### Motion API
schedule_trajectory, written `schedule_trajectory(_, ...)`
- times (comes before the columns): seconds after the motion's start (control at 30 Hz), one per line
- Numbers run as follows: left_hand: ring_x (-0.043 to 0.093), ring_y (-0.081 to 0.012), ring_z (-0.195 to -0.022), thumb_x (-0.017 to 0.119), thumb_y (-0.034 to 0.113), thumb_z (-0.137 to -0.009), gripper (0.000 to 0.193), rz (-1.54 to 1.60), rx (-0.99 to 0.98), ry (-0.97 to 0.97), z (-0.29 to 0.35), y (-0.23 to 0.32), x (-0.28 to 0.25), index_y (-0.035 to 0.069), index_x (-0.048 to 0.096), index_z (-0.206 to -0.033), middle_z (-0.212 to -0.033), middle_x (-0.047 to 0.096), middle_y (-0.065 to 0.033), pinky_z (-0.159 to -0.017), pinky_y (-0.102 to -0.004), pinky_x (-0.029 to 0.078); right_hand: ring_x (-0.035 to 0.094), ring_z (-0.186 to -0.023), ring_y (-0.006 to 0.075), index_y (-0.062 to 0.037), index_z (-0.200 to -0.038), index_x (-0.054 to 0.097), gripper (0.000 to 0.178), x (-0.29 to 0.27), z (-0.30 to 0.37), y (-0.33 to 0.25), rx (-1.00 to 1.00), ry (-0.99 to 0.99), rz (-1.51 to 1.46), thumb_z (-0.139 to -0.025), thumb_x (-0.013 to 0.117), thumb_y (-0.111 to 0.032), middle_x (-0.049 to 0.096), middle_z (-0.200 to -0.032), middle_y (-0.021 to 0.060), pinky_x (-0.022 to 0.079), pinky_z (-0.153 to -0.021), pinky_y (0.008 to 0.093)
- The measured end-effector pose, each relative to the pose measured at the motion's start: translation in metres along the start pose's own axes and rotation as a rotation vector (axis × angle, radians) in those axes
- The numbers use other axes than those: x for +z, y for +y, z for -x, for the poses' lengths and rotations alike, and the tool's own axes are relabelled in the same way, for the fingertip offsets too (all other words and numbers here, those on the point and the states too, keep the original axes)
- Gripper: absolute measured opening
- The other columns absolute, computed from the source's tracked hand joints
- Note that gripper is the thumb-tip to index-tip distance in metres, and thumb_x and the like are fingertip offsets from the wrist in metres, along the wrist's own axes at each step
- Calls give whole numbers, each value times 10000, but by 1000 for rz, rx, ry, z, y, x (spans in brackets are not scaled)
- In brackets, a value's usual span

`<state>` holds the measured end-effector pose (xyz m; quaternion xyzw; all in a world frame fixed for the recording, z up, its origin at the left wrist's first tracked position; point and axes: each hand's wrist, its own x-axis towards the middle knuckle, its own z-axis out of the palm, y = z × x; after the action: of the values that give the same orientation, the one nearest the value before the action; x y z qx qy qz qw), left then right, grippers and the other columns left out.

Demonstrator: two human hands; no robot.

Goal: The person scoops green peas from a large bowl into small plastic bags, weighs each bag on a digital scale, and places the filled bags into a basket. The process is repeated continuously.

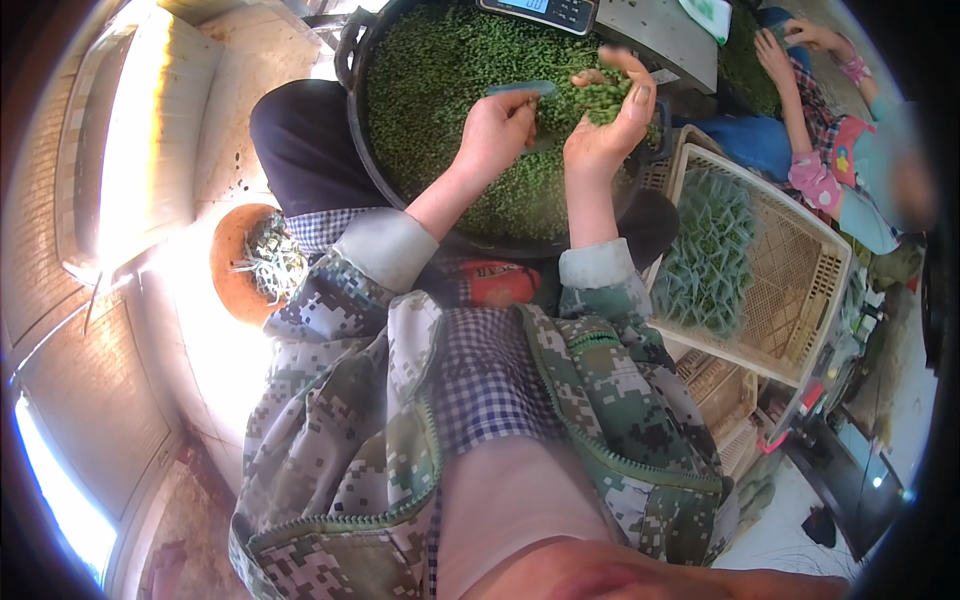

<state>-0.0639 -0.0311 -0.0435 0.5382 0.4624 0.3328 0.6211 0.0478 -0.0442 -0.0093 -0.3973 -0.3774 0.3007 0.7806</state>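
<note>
A wide black tub [356, 125] in front of me is full of small round green berries [430, 70], like green peppercorns. Above it, my left hand [492, 132] is closed on a small clear plastic pouch [522, 90] with a bluish rim; its lower part is hard to make out. Just to the right, my right hand [605, 140] cups a clump of the green berries [601, 100], fingers curled upward round it. The clump is close to the pouch.
A digital scale [550, 12] sits at the tub's far edge. Right of me, a cream plastic crate [800, 255] holds rows of clear packs [705, 250]. An orange bowl [228, 262] with pale strips stands left. At far right, another person's hands [775, 60] are over more berries.
</note>
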Motion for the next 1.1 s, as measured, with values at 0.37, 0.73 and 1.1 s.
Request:
schedule_trajectory(0.37, 548, -96, -596, 475, 75, -895, 260, 124, -32, 24, -4, 1, -9, -44, 610, -1083, -655, 566, -16, -562, -244, 455, 561, -1060, 226, -41, -1241, 511, 402, -17, 10, -8, 58, -373, 548, -896, 576, -236, 546, -1199, 115, 423, -930, 362)
schedule_trajectory(0.73, 613, -341, -733, 546, 56, -804, 236, -550, 640, 48, 11, 1, 13, 34, 659, -1011, -839, 646, -167, -661, -400, 503, 401, -1242, 313, -86, -1349, 364, 785, -78, 2, 45, 228, -463, 959, -661, 738, -30, 314, -1364, 159, 421, -967, 383)
schedule_trajectory(1.1, 532, -69, -547, 521, 130, -858, 254, -420, 259, -97, -46, 50, -32, 54, 672, -1047, -618, 565, -7, -511, -236, 443, 452, -1193, 226, -37, -1328, 410, 545, -62, 1, -13, 495, -100, 244, -845, 646, -127, 429, -1328, 113, 413, -960, 344)
